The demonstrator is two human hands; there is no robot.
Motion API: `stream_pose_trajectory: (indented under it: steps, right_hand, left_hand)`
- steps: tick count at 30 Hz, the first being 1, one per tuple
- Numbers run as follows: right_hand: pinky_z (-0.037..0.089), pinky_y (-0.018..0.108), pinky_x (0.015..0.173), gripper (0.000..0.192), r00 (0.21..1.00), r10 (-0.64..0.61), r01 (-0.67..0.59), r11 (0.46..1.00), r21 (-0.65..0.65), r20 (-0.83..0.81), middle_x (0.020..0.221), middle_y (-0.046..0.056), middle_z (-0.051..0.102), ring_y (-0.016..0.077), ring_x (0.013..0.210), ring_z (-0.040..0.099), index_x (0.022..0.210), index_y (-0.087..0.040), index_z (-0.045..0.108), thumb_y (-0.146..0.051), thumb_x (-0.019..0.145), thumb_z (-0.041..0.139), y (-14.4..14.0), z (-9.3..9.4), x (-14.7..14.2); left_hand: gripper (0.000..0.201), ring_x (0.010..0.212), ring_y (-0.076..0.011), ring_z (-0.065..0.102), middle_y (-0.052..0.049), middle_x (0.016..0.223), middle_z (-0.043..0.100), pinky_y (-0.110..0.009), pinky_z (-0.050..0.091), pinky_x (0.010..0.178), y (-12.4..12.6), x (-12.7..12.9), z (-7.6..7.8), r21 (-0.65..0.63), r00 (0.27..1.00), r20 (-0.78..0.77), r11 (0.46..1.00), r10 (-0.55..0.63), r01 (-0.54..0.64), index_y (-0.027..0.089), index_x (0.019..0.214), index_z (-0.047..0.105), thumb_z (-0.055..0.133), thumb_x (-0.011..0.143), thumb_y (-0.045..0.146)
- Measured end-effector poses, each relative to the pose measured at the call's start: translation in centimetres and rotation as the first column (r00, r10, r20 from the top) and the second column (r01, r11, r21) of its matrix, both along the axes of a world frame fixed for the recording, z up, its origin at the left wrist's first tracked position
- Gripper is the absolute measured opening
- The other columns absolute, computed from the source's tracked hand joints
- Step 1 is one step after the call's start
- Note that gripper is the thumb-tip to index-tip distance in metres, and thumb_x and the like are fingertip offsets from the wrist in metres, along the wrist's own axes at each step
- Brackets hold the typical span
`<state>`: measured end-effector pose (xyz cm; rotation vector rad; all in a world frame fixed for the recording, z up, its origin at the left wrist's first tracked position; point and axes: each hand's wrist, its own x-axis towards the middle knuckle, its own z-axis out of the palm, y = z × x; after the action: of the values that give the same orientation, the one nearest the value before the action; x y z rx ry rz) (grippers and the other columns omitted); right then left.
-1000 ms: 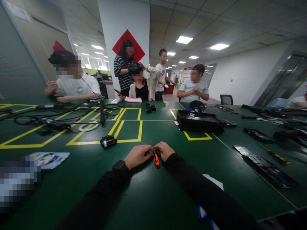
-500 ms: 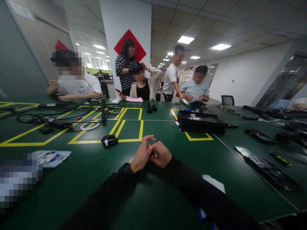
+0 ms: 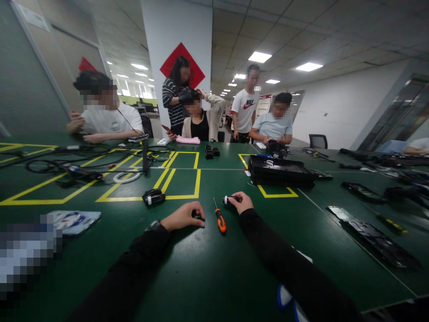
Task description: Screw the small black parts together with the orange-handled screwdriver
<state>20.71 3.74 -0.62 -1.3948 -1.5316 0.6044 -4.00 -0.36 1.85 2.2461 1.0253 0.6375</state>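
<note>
An orange-and-black screwdriver (image 3: 220, 221) lies on the green table between my hands, its thin shaft pointing away from me. My right hand (image 3: 244, 203) pinches a small black cylindrical part (image 3: 228, 200) with a white band, just past the screwdriver on its right. To the left of the screwdriver, my left hand (image 3: 183, 216) rests near the tabletop. Its fingers curve with a gap to the thumb, and nothing shows between them. Farther left lies a black bundled item (image 3: 153, 197) with a white label.
A black tray-like casing (image 3: 281, 170) sits beyond my right hand. Small black blocks (image 3: 211, 152) are grouped farther back. Cables (image 3: 60, 165) spread over the left side. Open black device parts (image 3: 375, 237) and a yellow screwdriver (image 3: 392, 222) lie right. Several people are across the table.
My hands have moved apart from each other. The screwdriver has been let go onto the table, and the black cylindrical part now shows in my right hand. A standing person across has straightened up.
</note>
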Motion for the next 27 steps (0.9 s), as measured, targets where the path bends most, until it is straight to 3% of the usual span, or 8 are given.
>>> stream_pose_trajectory:
  steps: [6, 11, 15, 20, 23, 27]
  right_hand:
    - [0.042, 0.030, 0.075, 0.024, 0.997, -0.070, 0.066, 0.985, 0.160, 0.020, 0.086, 0.006, 0.060, 0.0171, 0.080, 0.054, 0.084, -0.015, 0.060, -0.029, 0.078, 0.042, -0.1, 0.6, 0.6]
    - [0.041, 0.030, 0.079, 0.024, 0.990, 0.055, -0.087, 0.963, 0.257, 0.129, 0.094, 0.005, 0.059, 0.0167, 0.088, 0.052, 0.089, -0.018, 0.061, -0.024, 0.079, 0.041, -0.3, 0.7, 0.4]
    - [0.038, 0.034, 0.085, 0.022, 0.946, 0.126, -0.192, 0.961, 0.201, 0.300, 0.095, 0.005, 0.061, 0.0173, 0.093, 0.052, 0.092, -0.019, 0.062, -0.019, 0.076, 0.048, -0.5, 0.0, -0.6]
    - [0.040, 0.035, 0.083, 0.032, 0.942, 0.162, -0.202, 0.973, 0.111, 0.295, 0.094, 0.005, 0.060, 0.0173, 0.088, 0.055, 0.099, -0.018, 0.058, -0.021, 0.067, 0.061, -0.2, -0.3, -1.3]
    - [0.042, 0.034, 0.080, 0.046, 0.936, 0.138, -0.149, 0.989, 0.009, 0.324, 0.097, 0.007, 0.059, 0.0166, 0.085, 0.056, 0.105, -0.017, 0.055, -0.023, 0.061, 0.066, 1.0, 1.0, -1.0]
    - [0.042, 0.034, 0.079, 0.030, 0.922, 0.113, -0.119, 0.993, -0.007, 0.370, 0.101, 0.007, 0.057, 0.0144, 0.083, 0.055, 0.103, -0.017, 0.057, -0.026, 0.075, 0.052, 2.4, 3.8, 0.0]
  left_hand:
    - [0.032, 0.061, -0.0112, 0.047, -0.001, 0.071, 0.053, -0.021, 0.036, 0.054, 0.0, 0.3, -0.2, 0.009, 0.998, -0.044, 0.999, 0.040, -0.040, 0.015, 0.072, 0.060, 0.059, 0.066, 0.046]
    - [0.022, 0.068, -0.0135, 0.049, -0.003, 0.079, 0.051, -0.024, 0.037, 0.060, -0.5, 1.1, -0.6, 0.218, 0.988, -0.105, 0.972, 0.113, -0.088, 0.017, 0.078, 0.054, 0.048, 0.077, 0.038]
    - [0.016, 0.069, -0.0148, 0.050, -0.004, 0.080, 0.051, -0.026, 0.037, 0.063, -0.5, 1.7, -1.3, 0.302, 0.966, -0.069, 0.928, 0.249, -0.217, 0.017, 0.081, 0.049, 0.039, 0.083, 0.029]
    - [0.015, 0.066, -0.0145, 0.051, -0.001, 0.071, 0.054, -0.025, 0.038, 0.062, -0.6, 1.5, -1.5, 0.256, 0.957, 0.053, 0.922, 0.286, -0.289, 0.018, 0.082, 0.048, 0.036, 0.084, 0.027]
    - [0.014, 0.073, -0.0147, 0.054, -0.002, 0.078, 0.058, -0.026, 0.040, 0.068, -1.3, 1.7, -1.2, 0.247, 0.950, 0.137, 0.919, 0.280, -0.307, 0.018, 0.089, 0.052, 0.041, 0.082, 0.025]
    - [0.022, 0.073, -0.0144, 0.056, -0.005, 0.086, 0.060, -0.028, 0.042, 0.071, -2.4, 2.8, -0.9, 0.206, 0.922, 0.260, 0.916, 0.288, -0.344, 0.018, 0.095, 0.056, 0.040, 0.082, 0.024]
